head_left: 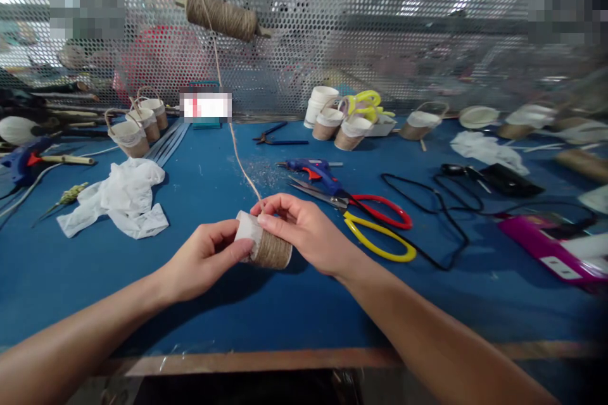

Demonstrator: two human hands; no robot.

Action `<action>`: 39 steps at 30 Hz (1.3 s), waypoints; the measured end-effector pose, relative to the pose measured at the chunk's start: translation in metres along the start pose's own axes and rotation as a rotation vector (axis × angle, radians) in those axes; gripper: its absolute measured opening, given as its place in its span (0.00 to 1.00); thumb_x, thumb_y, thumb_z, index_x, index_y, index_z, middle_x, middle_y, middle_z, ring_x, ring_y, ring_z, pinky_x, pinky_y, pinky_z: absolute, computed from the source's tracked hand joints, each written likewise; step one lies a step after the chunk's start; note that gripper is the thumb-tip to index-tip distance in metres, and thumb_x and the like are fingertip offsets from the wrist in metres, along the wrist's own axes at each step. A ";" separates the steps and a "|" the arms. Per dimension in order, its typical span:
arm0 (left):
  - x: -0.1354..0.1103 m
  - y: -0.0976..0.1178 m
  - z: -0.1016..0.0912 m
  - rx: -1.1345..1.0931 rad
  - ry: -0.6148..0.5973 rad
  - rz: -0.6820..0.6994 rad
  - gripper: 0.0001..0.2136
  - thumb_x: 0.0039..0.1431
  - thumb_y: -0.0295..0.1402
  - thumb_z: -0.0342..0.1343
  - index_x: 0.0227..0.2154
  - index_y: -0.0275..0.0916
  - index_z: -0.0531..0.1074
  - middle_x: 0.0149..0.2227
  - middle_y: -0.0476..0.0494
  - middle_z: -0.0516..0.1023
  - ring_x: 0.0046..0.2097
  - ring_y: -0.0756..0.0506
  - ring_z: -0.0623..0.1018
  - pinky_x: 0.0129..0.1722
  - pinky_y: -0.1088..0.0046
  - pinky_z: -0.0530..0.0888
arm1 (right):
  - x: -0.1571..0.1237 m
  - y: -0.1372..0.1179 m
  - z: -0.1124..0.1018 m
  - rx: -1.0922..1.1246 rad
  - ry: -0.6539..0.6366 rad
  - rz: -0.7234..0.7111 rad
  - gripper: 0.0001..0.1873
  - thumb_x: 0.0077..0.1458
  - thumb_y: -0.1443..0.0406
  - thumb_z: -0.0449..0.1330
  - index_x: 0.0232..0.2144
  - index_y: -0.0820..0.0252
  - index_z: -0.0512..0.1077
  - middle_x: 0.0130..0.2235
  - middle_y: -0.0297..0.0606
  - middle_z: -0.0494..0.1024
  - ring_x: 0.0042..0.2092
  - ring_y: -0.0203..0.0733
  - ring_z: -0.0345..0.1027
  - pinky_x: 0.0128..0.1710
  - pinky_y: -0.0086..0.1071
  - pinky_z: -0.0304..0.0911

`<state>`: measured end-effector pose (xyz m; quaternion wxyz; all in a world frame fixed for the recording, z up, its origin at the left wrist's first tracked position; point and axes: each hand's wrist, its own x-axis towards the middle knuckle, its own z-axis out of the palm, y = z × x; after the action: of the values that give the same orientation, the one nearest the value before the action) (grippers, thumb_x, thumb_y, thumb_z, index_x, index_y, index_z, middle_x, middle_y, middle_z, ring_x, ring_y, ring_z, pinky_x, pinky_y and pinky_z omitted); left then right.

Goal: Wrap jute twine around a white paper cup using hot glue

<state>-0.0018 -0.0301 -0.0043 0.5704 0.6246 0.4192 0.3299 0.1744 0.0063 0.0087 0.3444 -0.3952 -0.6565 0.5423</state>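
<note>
Tilted on its side above the blue table, a small white cup (247, 228) is partly wrapped in brown twine (273, 252). My left hand (206, 259) grips its white, unwrapped end between thumb and fingers. With thumb and fingertips, my right hand (297, 228) pinches the twine against the cup's upper side. From there a taut strand (237, 153) runs up to a twine spool (221, 15) on a stick at the mesh. To the right of my hands lie scissors (375, 224) with red and yellow handles, and a blue glue gun (316, 171).
Finished little baskets (130, 138) with handles stand at the back left, and others (352, 134) at the back centre and right. Pliers (280, 138), white cloth (121, 196), black cable (446, 228) and a purple power strip (546, 250) lie about the blue table (213, 323).
</note>
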 end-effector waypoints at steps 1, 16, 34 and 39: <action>0.000 0.000 0.000 -0.012 0.000 0.002 0.10 0.56 0.35 0.49 0.33 0.33 0.70 0.30 0.48 0.71 0.32 0.50 0.67 0.34 0.75 0.65 | 0.000 0.000 0.000 -0.004 0.002 -0.005 0.08 0.48 0.61 0.58 0.26 0.60 0.65 0.38 0.38 0.72 0.36 0.36 0.65 0.39 0.34 0.60; 0.000 0.003 0.001 -0.025 -0.046 -0.016 0.11 0.55 0.36 0.49 0.28 0.32 0.67 0.28 0.48 0.67 0.31 0.50 0.64 0.33 0.75 0.63 | -0.001 0.003 0.001 -0.088 -0.006 0.028 0.08 0.50 0.60 0.57 0.30 0.60 0.65 0.34 0.36 0.71 0.35 0.37 0.65 0.38 0.34 0.61; 0.019 0.002 -0.006 -0.148 0.075 -0.013 0.17 0.50 0.43 0.54 0.31 0.31 0.73 0.28 0.45 0.73 0.30 0.49 0.69 0.35 0.73 0.67 | 0.008 -0.013 -0.019 -0.519 -0.107 0.101 0.14 0.55 0.59 0.53 0.41 0.61 0.67 0.41 0.38 0.76 0.41 0.36 0.70 0.41 0.27 0.64; 0.022 0.003 -0.009 -0.125 0.135 -0.030 0.14 0.50 0.40 0.55 0.30 0.32 0.74 0.27 0.46 0.75 0.30 0.49 0.69 0.34 0.75 0.66 | 0.038 -0.011 -0.067 -0.820 0.245 0.235 0.15 0.59 0.62 0.49 0.43 0.66 0.66 0.45 0.47 0.71 0.46 0.42 0.65 0.48 0.38 0.59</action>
<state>0.0000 -0.0063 -0.0019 0.5835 0.5577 0.4448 0.3882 0.2143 0.0683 0.0319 0.1706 -0.6326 -0.7221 0.2218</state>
